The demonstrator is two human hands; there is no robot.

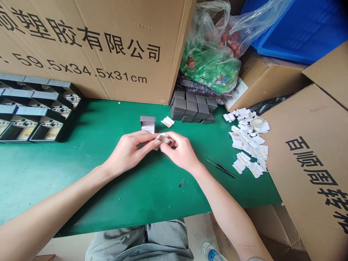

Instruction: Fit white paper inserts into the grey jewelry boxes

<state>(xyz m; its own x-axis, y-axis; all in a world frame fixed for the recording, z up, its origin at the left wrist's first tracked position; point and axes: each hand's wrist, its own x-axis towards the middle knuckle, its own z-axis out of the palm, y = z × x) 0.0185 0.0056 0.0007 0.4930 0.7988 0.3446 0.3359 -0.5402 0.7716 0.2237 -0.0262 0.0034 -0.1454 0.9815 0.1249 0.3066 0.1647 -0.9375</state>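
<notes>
Over the middle of the green table, my left hand and my right hand meet with fingertips closed on one small folded white insert. Part of that piece is hidden by my fingers. Just behind my left fingers stands an open small dark box with a white inside. Another white insert lies flat to the right of this box. A pair of tweezers rests on the table to the right of my right hand.
Dark closed boxes are stacked at the back. White inserts lie heaped at right beside a large carton. Open dark boxes stand in rows at left. A plastic bag of green pieces sits behind.
</notes>
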